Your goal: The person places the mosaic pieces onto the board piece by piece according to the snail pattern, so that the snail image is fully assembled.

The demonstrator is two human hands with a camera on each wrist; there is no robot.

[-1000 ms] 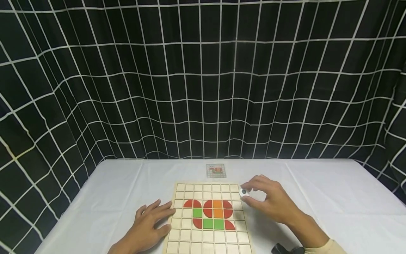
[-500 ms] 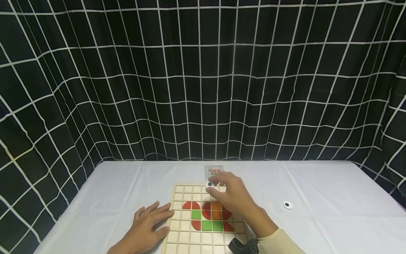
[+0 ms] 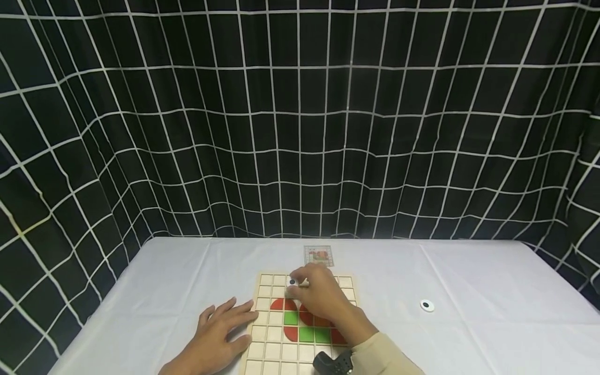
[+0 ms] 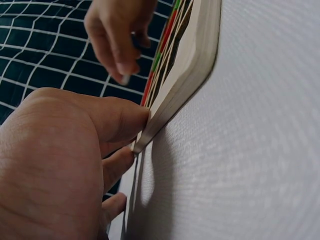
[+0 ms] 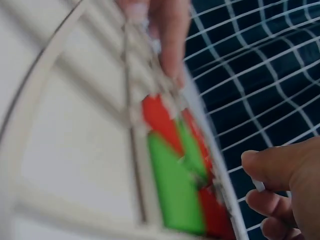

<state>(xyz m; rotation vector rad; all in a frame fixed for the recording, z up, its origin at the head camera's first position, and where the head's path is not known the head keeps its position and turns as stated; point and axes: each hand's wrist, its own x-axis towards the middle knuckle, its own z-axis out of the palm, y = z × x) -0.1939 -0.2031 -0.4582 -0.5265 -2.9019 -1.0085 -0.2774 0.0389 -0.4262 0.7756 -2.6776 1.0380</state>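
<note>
My right hand [image 3: 321, 294] pinches a white square-looking tile with a black dot, like an eye [image 3: 292, 282], between thumb and fingertips. It is over the upper part of a pale wooden grid board [image 3: 273, 351]; whether the tile touches the board I cannot tell. In the right wrist view only the tile's thin edge [image 5: 258, 185] shows. Red, green and orange pieces lie in the board's cells, such as a green square [image 3: 291, 318]; my right hand and forearm cover some. My left hand [image 3: 217, 333] rests at the board's left edge, fingers spread, thumb touching the rim.
A second eye tile [image 3: 427, 305] lies on the white tablecloth [image 3: 469, 281] to the right. Behind the board is a small clear card [image 3: 324, 250] with a coloured pattern. A black curtain with white grid lines [image 3: 300, 130] surrounds the table.
My right hand has carried the eye tile leftward from the board's right edge to above its upper middle, uncovering the second eye tile. The left hand stays where it was.
</note>
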